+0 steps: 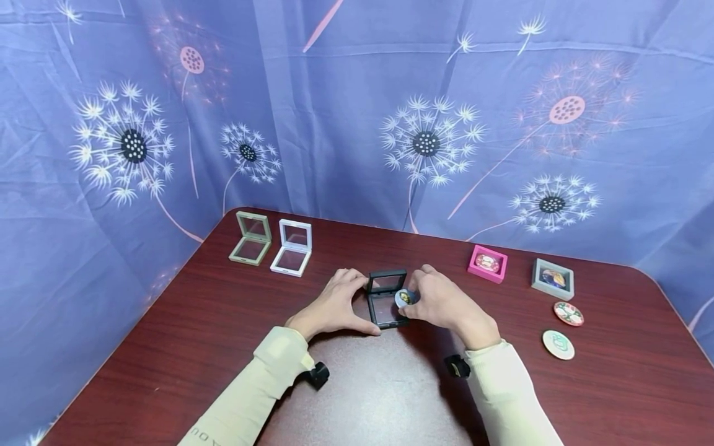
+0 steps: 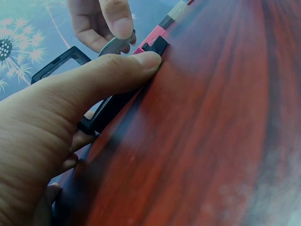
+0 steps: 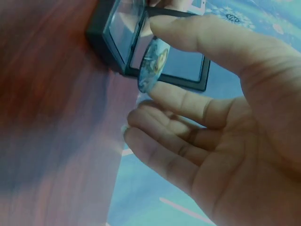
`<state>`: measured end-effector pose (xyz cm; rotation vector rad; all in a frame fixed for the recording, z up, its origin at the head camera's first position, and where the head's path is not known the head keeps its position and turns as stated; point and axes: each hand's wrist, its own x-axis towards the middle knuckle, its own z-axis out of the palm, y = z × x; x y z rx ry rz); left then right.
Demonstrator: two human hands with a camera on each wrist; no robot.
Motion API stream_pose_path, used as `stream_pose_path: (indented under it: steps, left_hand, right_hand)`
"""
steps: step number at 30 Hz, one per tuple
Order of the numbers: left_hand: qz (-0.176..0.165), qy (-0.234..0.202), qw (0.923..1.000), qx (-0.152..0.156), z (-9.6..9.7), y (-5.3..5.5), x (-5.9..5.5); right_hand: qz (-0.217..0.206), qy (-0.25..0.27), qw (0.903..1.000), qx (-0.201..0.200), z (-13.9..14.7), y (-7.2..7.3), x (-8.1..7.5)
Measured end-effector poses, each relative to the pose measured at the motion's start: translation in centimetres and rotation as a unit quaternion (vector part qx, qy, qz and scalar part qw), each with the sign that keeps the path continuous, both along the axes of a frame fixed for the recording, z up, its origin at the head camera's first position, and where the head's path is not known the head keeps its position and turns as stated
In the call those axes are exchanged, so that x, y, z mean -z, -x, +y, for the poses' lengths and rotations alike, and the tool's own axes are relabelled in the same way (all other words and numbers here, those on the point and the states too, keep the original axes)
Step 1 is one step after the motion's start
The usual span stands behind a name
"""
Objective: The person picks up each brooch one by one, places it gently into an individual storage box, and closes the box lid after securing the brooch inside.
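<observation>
A black hinged display frame (image 1: 386, 310) with clear windows stands open on the table, its lid raised at the back. My left hand (image 1: 337, 303) grips its left side, the thumb along the front edge and the fingers toward the back. Between thumb and forefinger, my right hand (image 1: 443, 300) pinches a thin round disc (image 3: 154, 63) with a printed picture. In the head view the disc overlaps the right part of the frame's lower half. The right wrist view shows it held on edge by the rim, the other fingers loosely bent.
Green (image 1: 251, 241) and white (image 1: 292, 248) frames stand open at the back left. At the right are a pink box (image 1: 475, 270) and a grey box (image 1: 538, 280), each with a round disc inside. A red patterned disc (image 1: 569, 314) and a pale disc (image 1: 558, 344) lie nearby.
</observation>
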<state>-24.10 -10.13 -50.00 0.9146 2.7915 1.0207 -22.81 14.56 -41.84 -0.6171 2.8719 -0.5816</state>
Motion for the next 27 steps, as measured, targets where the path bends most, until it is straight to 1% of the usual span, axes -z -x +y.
stream_pose_path:
  steps: [6, 13, 27]
  left_hand:
    - [-0.002, 0.001, 1.0000, -0.002, 0.2, 0.0, -0.2]
    - [-0.004, 0.002, 1.0000, -0.005, 0.2, 0.0, -0.1]
    - [-0.005, 0.007, 0.9999, -0.007, 0.1, 0.0, -0.1]
  right_hand:
    - [-0.010, 0.005, 0.9999, 0.007, -0.7, -0.1, 0.4]
    - [0.001, 0.015, 0.9999, 0.003, -1.5, -0.4, 1.0]
    - [-0.016, 0.007, 0.9991, 0.038, -2.4, -0.4, 1.7]
